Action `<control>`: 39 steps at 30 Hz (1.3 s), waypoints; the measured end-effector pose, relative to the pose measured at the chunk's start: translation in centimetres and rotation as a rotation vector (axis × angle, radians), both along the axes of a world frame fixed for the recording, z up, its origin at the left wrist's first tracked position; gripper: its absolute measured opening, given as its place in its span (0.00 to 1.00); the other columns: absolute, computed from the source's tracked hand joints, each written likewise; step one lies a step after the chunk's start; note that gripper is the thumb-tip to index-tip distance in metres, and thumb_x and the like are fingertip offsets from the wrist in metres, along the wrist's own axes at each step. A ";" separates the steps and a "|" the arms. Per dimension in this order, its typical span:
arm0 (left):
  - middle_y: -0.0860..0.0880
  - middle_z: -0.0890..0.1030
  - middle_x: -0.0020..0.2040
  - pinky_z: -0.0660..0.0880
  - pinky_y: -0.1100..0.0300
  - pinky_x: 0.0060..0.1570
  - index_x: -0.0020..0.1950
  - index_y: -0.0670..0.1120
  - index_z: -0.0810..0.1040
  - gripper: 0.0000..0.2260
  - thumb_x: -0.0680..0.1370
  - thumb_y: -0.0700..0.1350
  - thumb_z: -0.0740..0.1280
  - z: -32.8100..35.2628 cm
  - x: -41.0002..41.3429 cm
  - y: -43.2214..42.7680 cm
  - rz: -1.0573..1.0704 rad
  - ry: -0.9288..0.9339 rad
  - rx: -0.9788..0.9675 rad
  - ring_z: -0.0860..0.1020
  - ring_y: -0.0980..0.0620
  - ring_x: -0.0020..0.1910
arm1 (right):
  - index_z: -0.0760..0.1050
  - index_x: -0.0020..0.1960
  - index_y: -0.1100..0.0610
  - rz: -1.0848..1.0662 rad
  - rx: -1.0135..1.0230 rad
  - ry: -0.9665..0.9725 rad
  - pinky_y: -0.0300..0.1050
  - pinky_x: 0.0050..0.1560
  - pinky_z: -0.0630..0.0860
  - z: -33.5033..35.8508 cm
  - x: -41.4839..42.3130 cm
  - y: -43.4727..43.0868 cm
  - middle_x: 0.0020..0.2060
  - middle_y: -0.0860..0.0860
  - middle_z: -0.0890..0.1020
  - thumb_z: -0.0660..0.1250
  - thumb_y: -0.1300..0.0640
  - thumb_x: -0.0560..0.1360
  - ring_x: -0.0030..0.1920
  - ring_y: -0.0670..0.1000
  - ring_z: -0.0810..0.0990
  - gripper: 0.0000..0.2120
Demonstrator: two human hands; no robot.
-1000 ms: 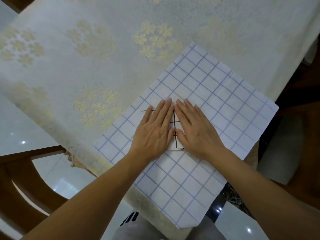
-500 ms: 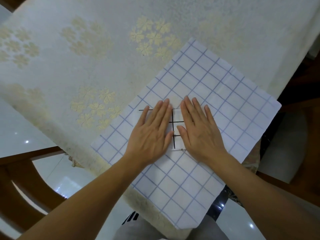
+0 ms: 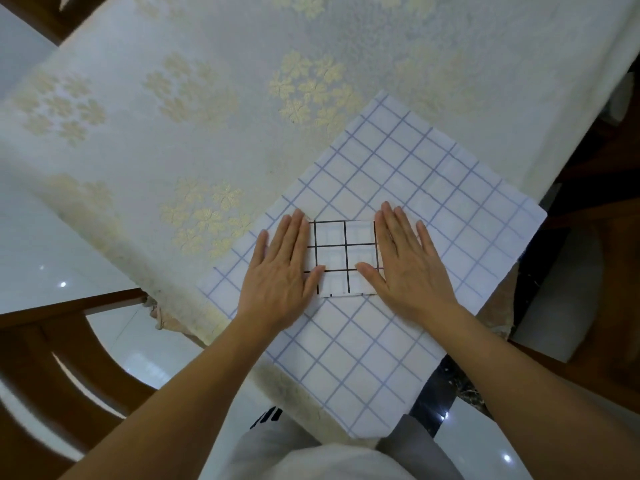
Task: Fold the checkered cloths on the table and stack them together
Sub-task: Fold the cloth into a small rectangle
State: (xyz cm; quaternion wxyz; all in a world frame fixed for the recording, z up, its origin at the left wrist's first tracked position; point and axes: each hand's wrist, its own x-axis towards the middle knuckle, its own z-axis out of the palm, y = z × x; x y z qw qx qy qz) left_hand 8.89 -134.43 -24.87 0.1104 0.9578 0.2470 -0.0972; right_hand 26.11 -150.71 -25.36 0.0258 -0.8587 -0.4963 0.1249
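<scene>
Small black-grid cloth (image 3: 344, 258), folded, pressed flat btwn left hand (image 3: 280, 275) & right hand (image 3: 408, 265), fingers straight, atop large blue-grid cloth (image 3: 433, 188).

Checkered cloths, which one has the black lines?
The small folded cloth between the left hand and right hand has black lines. It lies on top of the big cloth, whose lines are blue.

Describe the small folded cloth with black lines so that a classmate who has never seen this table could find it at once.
On the table with the cream flowered cover, a large cloth with blue checks lies at the near corner. On its middle, between the left hand and the right hand, sits the small folded cloth. Its lines are black, not blue.
</scene>
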 end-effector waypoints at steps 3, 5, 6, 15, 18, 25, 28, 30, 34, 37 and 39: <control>0.43 0.54 0.81 0.55 0.47 0.76 0.80 0.42 0.55 0.31 0.83 0.60 0.49 1.9 -0.1 -0.3 0.237 -0.177 -0.121 0.53 0.46 0.80 | 0.50 0.81 0.59 -0.178 0.163 0.084 0.54 0.77 0.54 2.1 -0.1 -0.8 0.80 0.56 0.53 0.54 0.44 0.83 0.79 0.54 0.52 0.32; 0.40 0.69 0.73 0.70 0.46 0.66 0.73 0.41 0.69 0.23 0.83 0.54 0.58 2.9 -0.3 -0.6 0.442 -0.357 -0.132 0.68 0.41 0.70 | 0.61 0.77 0.57 -0.371 0.304 0.162 0.54 0.68 0.69 3.4 -0.4 -1.6 0.74 0.57 0.66 0.60 0.50 0.82 0.71 0.57 0.67 0.27; 0.40 0.73 0.67 0.74 0.48 0.59 0.68 0.41 0.74 0.19 0.83 0.51 0.60 3.3 -0.3 -0.7 0.544 -0.402 -0.143 0.72 0.41 0.64 | 0.66 0.73 0.57 -0.450 0.350 0.185 0.55 0.61 0.74 3.8 -0.5 -1.8 0.67 0.56 0.72 0.62 0.52 0.81 0.65 0.57 0.72 0.23; 0.48 0.77 0.55 0.66 0.60 0.46 0.57 0.44 0.77 0.11 0.81 0.50 0.65 4.2 0.6 -1.4 0.970 -0.319 -0.334 0.72 0.54 0.44 | 0.76 0.54 0.54 -0.751 0.281 0.393 0.46 0.43 0.75 3.6 -1.6 0.0 0.46 0.49 0.81 0.64 0.49 0.80 0.47 0.50 0.77 0.09; 0.49 0.77 0.51 0.66 0.59 0.45 0.55 0.46 0.78 0.11 0.80 0.53 0.66 3.9 0.7 -1.5 1.002 -0.300 -0.329 0.74 0.53 0.44 | 0.76 0.54 0.54 -0.836 0.224 0.381 0.46 0.42 0.73 3.5 -1.5 0.9 0.46 0.49 0.81 0.64 0.47 0.80 0.47 0.49 0.76 0.12; 0.51 0.80 0.46 0.71 0.57 0.44 0.51 0.47 0.78 0.10 0.79 0.54 0.68 3.3 1.3 -1.3 1.060 -0.275 -0.338 0.77 0.52 0.43 | 0.77 0.50 0.55 -0.925 0.183 0.440 0.46 0.43 0.71 3.8 -1.3 2.2 0.46 0.50 0.81 0.65 0.46 0.79 0.48 0.50 0.76 0.12; 0.52 0.80 0.43 0.70 0.58 0.42 0.50 0.47 0.78 0.09 0.79 0.53 0.68 3.4 1.7 -1.1 1.086 -0.253 -0.367 0.76 0.53 0.41 | 0.78 0.49 0.56 -0.932 0.165 0.441 0.46 0.43 0.72 3.5 -1.4 2.5 0.45 0.51 0.81 0.65 0.48 0.80 0.46 0.51 0.76 0.11; 0.52 0.79 0.41 0.70 0.58 0.41 0.48 0.47 0.78 0.09 0.79 0.52 0.68 3.4 1.9 -0.9 1.073 -0.226 -0.375 0.76 0.53 0.39 | 0.78 0.49 0.56 -0.935 0.152 0.440 0.46 0.42 0.72 3.3 -1.5 2.6 0.44 0.51 0.81 0.65 0.49 0.80 0.45 0.51 0.77 0.11; 0.50 0.80 0.40 0.70 0.56 0.41 0.46 0.46 0.78 0.10 0.80 0.51 0.66 3.3 2.2 -0.3 1.001 -0.169 -0.398 0.76 0.52 0.38 | 0.77 0.47 0.57 -0.899 0.121 0.436 0.47 0.41 0.71 3.1 -1.5 2.9 0.44 0.53 0.80 0.64 0.50 0.81 0.44 0.53 0.77 0.11; 0.47 0.80 0.43 0.75 0.53 0.42 0.43 0.46 0.77 0.09 0.80 0.50 0.66 3.1 2.0 0.2 0.932 -0.192 -0.457 0.77 0.50 0.40 | 0.74 0.47 0.57 -0.859 0.147 0.428 0.52 0.45 0.75 3.3 -1.4 2.8 0.46 0.52 0.78 0.62 0.50 0.81 0.47 0.54 0.76 0.11; 0.46 0.79 0.43 0.74 0.58 0.40 0.42 0.46 0.77 0.09 0.79 0.49 0.67 3.4 1.8 0.7 0.886 -0.249 -0.529 0.77 0.50 0.39 | 0.72 0.48 0.56 -0.850 0.202 0.457 0.50 0.45 0.75 4.1 -1.2 2.5 0.44 0.50 0.77 0.61 0.50 0.82 0.45 0.52 0.75 0.09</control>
